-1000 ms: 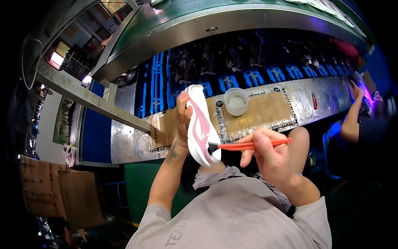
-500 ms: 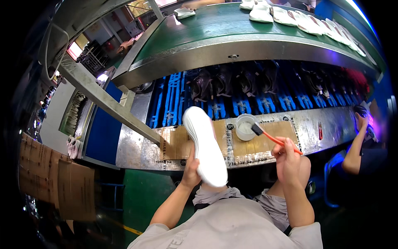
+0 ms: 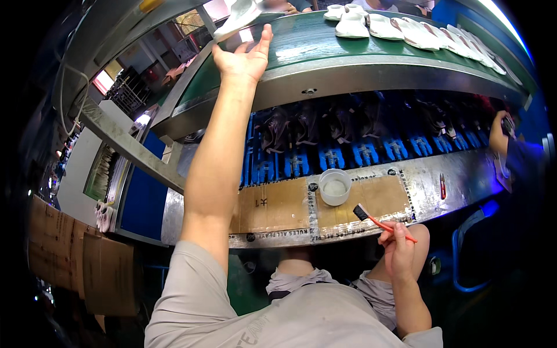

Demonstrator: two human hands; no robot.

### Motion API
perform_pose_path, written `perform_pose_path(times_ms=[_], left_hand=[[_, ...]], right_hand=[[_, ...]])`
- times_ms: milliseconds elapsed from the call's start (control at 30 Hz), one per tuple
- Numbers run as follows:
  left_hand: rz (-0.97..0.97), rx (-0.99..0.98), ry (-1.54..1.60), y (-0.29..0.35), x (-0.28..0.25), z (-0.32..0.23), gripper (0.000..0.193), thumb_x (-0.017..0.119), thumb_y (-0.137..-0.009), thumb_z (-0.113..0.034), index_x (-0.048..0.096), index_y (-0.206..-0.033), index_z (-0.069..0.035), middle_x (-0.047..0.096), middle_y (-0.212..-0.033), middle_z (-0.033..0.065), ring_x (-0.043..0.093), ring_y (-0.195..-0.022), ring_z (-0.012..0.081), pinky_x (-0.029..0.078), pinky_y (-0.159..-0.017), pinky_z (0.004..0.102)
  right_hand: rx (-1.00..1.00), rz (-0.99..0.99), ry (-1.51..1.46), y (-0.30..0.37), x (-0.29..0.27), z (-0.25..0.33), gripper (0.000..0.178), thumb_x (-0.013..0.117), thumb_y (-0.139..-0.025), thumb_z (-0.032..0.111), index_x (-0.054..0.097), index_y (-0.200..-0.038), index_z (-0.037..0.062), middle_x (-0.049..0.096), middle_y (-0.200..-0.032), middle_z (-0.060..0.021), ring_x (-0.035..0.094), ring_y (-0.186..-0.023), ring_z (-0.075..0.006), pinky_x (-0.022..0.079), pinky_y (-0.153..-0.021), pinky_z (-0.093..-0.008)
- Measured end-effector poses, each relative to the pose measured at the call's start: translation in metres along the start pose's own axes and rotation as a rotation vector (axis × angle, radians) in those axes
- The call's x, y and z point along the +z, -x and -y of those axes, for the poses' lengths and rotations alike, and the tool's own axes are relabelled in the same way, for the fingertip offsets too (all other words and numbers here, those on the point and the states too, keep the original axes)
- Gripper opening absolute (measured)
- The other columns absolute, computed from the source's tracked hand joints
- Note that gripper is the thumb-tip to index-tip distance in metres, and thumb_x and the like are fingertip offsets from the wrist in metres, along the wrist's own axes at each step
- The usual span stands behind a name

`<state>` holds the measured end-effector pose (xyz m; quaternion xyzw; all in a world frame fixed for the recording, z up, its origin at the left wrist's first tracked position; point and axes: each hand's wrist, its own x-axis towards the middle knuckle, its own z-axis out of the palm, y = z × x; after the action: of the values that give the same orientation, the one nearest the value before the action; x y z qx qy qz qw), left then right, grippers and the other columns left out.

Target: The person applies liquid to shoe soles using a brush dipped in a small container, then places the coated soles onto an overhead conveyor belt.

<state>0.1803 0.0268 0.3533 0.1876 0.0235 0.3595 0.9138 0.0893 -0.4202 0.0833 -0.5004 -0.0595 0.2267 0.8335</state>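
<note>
My left arm stretches up over the raised belt. My left hand [image 3: 242,62] is open there, fingers spread and palm up. Just beyond its fingertips is a white shoe part [image 3: 239,18], looking like a sole; whether they touch, I cannot tell. My right hand [image 3: 398,250] is closed round the orange-red handle of a small brush [image 3: 380,223]. The brush's dark bristles point up and left, near the front edge of the bench. Behind the brush stands a translucent plastic cup [image 3: 335,199] with whitish contents.
Cardboard [image 3: 272,209] covers part of the metal bench [image 3: 458,174]. Red-handled pliers or snips [image 3: 442,187] lie to the right. Several white shoe parts [image 3: 400,29] line the green belt [image 3: 313,49]. Dark shoe uppers [image 3: 342,122] sit on blue racks below. A co-worker's arm [image 3: 498,136] is at right.
My left hand has swung from above my lap up to the belt. The white sole it held is out of its grasp. My right hand has lowered slightly, still with the brush.
</note>
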Motion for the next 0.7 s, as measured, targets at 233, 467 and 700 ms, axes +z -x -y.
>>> perform_pose_path(times_ms=[233, 467, 700], left_hand=[[0.291, 0.249, -0.784, 0.075, -0.048, 0.024, 0.077, 0.022, -0.111, -0.054, 0.044, -0.144, 0.012, 0.063, -0.129, 0.0300, 0.068, -0.108, 0.0383, 0.058, -0.089, 0.0444], [0.517, -0.065, -1.048, 0.222, -0.138, -0.001, 0.055, 0.040, -0.111, -0.038, 0.052, -0.143, 0.005, 0.068, -0.124, 0.0217, 0.071, -0.102, 0.0282, 0.058, -0.086, 0.0383], [0.517, -1.006, -1.837, 0.344, -0.281, 0.012, 0.062, 0.063, -0.098, -0.034, 0.051, -0.144, 0.005, 0.062, -0.139, 0.0233, 0.067, -0.116, 0.0383, 0.054, -0.099, 0.0445]], right_hand=[[-0.090, -0.019, 0.156, -0.002, -0.020, -0.008, 0.035, 0.050, -0.110, 0.025, 0.068, -0.111, -0.0045, 0.067, -0.084, -0.0061, 0.061, -0.078, -0.0120, 0.047, -0.072, -0.0265], [-0.255, 0.004, 0.428, -0.043, 0.003, 0.000, 0.029, 0.054, -0.108, 0.018, 0.070, -0.115, -0.0053, 0.071, -0.087, -0.0050, 0.066, -0.083, -0.0118, 0.051, -0.079, -0.0262], [-0.638, 0.138, 0.735, -0.096, 0.040, 0.003, 0.019, 0.062, -0.100, 0.008, 0.073, -0.112, -0.0022, 0.073, -0.087, -0.0071, 0.063, -0.082, -0.0161, 0.050, -0.076, -0.0308]])
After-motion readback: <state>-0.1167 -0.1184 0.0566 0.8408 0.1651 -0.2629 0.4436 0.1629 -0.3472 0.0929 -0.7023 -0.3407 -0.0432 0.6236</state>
